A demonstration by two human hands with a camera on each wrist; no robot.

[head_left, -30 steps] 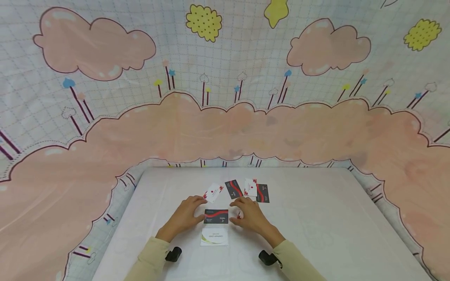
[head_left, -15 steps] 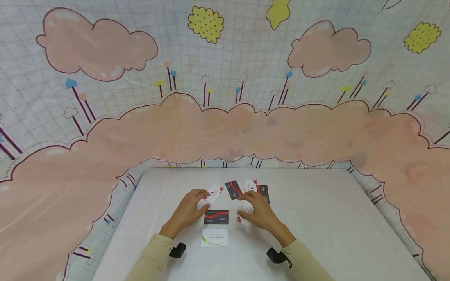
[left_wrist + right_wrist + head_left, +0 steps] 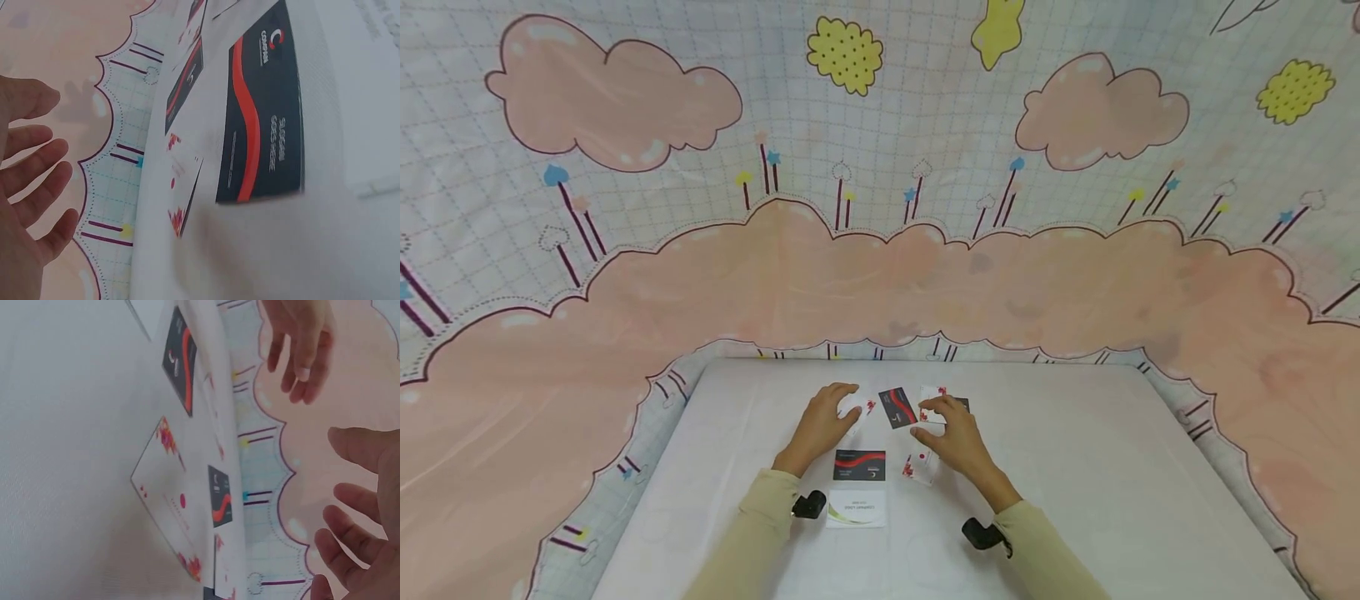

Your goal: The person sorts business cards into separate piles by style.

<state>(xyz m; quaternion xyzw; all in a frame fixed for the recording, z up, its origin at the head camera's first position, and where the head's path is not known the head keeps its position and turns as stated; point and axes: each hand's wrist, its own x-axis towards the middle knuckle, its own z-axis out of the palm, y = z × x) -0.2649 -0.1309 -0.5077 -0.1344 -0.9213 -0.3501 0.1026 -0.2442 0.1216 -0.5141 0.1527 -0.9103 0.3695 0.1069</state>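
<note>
While small printed paper business cards lie scattered on the white table (image 3: 1075,467), my left hand (image 3: 822,421), fingers relaxed and grasping nothing, hovers over a white red-flecked card (image 3: 859,410); my right hand (image 3: 955,437), likewise loose, nears another white card (image 3: 931,393). Step, as I judge: gathering. Next: a flat, careful pinch.

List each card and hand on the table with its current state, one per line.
Left hand: open, fingers spread, over a white card.
Right hand: open, fingers relaxed, above the far cards.
White card with red marks: flat, partly under the left hand.
Tilted dark card: flat, untouched.
Near dark card: flat, face up, untouched.
White card with green swoosh: flat, nearest the person.
White card by the right wrist: flat, free.
</note>
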